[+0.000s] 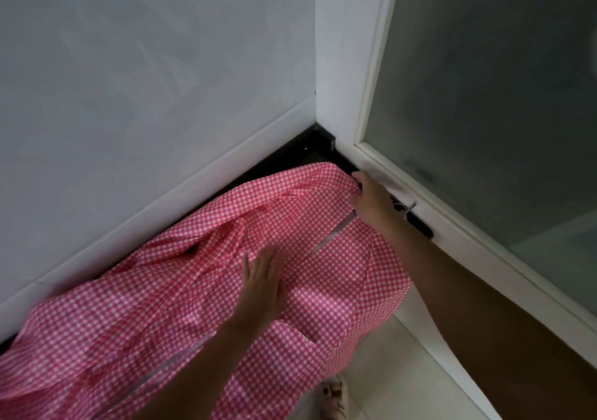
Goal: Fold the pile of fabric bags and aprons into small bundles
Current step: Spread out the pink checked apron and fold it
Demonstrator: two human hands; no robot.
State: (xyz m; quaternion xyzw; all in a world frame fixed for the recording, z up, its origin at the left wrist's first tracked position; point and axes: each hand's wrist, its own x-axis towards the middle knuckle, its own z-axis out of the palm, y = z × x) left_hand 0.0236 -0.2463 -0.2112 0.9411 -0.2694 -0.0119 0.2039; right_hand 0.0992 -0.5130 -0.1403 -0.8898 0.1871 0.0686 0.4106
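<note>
The pink gingham cloth (193, 290) lies spread over the dark table (307, 151) in the corner. It looks thin, limp and light. The left hand (261, 277) presses it flat, fingers straight. The right hand (371, 196) pinches its far edge, and the hems look like the best holds.

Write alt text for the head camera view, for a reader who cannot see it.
A pink-and-white checked fabric lies rumpled on a dark surface in a corner; the left hand rests flat on its middle while the right hand grips its far edge. A white wall and frosted glass panel stand behind.
</note>
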